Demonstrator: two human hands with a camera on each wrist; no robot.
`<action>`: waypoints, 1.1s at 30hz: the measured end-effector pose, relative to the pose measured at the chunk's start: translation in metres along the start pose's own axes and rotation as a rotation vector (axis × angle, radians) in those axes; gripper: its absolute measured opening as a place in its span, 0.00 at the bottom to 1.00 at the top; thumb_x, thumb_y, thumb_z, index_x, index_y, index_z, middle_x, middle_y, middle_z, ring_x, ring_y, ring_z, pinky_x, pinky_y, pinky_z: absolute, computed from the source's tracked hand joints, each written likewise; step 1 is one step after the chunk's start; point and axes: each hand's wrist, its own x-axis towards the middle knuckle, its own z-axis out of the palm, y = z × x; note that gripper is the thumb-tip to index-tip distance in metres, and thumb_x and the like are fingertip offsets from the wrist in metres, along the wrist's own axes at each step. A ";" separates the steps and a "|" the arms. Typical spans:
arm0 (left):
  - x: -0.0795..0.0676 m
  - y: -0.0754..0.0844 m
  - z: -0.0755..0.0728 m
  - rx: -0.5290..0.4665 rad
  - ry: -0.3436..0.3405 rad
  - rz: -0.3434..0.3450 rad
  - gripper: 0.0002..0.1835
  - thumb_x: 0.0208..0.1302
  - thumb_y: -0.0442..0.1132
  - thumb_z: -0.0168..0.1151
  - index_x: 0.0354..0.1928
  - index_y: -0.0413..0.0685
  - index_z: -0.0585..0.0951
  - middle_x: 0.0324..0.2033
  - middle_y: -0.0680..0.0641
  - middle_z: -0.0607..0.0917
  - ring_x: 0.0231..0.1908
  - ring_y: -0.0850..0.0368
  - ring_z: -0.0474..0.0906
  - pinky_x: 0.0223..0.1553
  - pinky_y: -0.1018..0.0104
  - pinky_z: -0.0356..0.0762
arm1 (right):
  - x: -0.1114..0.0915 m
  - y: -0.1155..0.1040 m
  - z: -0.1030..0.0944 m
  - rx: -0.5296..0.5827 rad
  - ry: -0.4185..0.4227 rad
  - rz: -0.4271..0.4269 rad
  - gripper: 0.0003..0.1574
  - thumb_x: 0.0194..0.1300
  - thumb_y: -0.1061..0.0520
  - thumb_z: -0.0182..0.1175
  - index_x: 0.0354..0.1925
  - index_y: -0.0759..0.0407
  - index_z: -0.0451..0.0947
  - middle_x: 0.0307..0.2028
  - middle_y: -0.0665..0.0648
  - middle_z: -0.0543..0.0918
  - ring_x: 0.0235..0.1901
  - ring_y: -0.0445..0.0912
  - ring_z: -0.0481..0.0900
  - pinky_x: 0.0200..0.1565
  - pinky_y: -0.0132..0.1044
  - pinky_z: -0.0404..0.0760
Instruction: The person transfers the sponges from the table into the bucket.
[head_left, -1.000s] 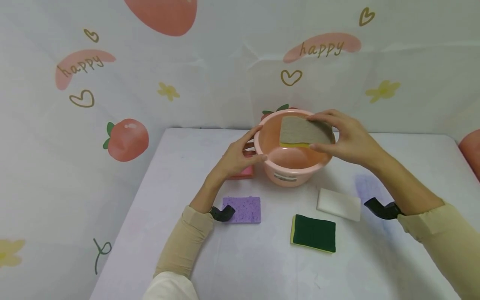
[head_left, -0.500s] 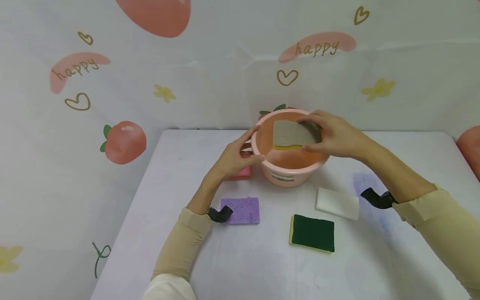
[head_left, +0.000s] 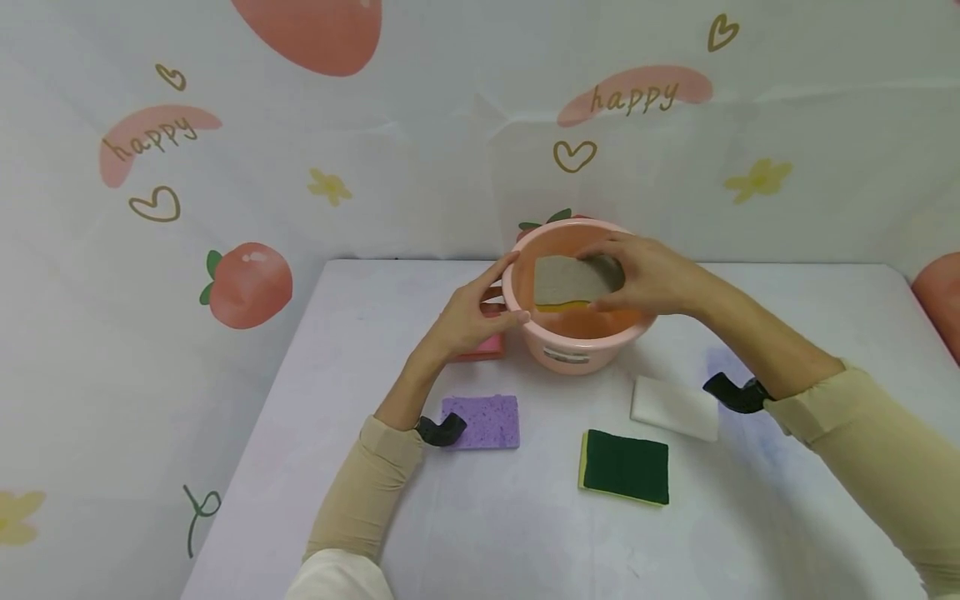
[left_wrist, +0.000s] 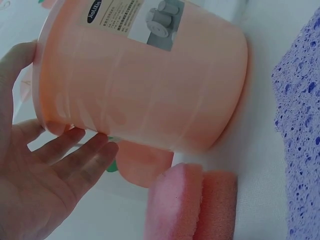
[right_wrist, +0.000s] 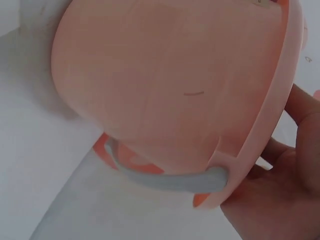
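A peach plastic bucket [head_left: 577, 358] stands upright at the back of the table. My left hand [head_left: 465, 321] grips its left rim, thumb at the front and index finger farther back; the left wrist view shows the other fingers along the outer wall. Inside the bucket's mouth, my right hand [head_left: 648, 271] holds a sponge [head_left: 566, 279] with a grey-beige face and yellow underside, thumb on the near edge and fingers on the far one. From the right wrist camera, the bucket's wall [right_wrist: 165, 75] hides the sponge and the fingertips.
Stacked pink sponges [left_wrist: 175, 200] lie left of the bucket. Nearer are a purple sponge [head_left: 487, 421], a dark green and yellow scouring sponge [head_left: 626, 468] and a white sponge [head_left: 675, 408]. The bucket's grey handle [right_wrist: 170, 181] hangs at its side. A patterned cloth wall stands behind.
My right hand has lowered the grey-beige sponge deeper into the bucket, moving left and downward. The left hand stays on the rim, and the other sponges lie where they were.
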 end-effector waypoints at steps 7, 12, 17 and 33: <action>0.000 -0.002 0.001 -0.012 0.001 0.003 0.43 0.53 0.38 0.67 0.69 0.51 0.55 0.66 0.46 0.59 0.56 0.51 0.70 0.47 0.66 0.76 | 0.004 -0.003 0.002 0.044 0.010 0.023 0.40 0.42 0.49 0.73 0.55 0.54 0.72 0.54 0.53 0.72 0.51 0.48 0.68 0.52 0.45 0.68; 0.000 -0.001 0.001 -0.004 0.003 0.006 0.43 0.53 0.38 0.66 0.69 0.51 0.55 0.66 0.45 0.59 0.56 0.50 0.70 0.47 0.66 0.75 | 0.007 -0.003 0.005 0.120 0.029 -0.002 0.39 0.40 0.51 0.75 0.52 0.58 0.73 0.51 0.54 0.74 0.50 0.46 0.70 0.52 0.43 0.68; 0.000 -0.001 0.001 -0.008 0.003 0.007 0.43 0.53 0.38 0.67 0.69 0.51 0.56 0.66 0.45 0.59 0.56 0.49 0.69 0.46 0.67 0.76 | 0.011 -0.004 0.008 0.169 0.013 -0.021 0.40 0.40 0.53 0.75 0.52 0.61 0.72 0.49 0.54 0.75 0.48 0.46 0.70 0.52 0.42 0.68; 0.003 -0.011 0.002 0.002 0.005 -0.006 0.44 0.53 0.40 0.67 0.69 0.57 0.55 0.66 0.49 0.59 0.56 0.51 0.69 0.47 0.67 0.75 | 0.025 -0.007 0.007 0.276 -0.174 0.130 0.38 0.44 0.57 0.72 0.54 0.58 0.69 0.49 0.55 0.73 0.48 0.49 0.69 0.53 0.43 0.68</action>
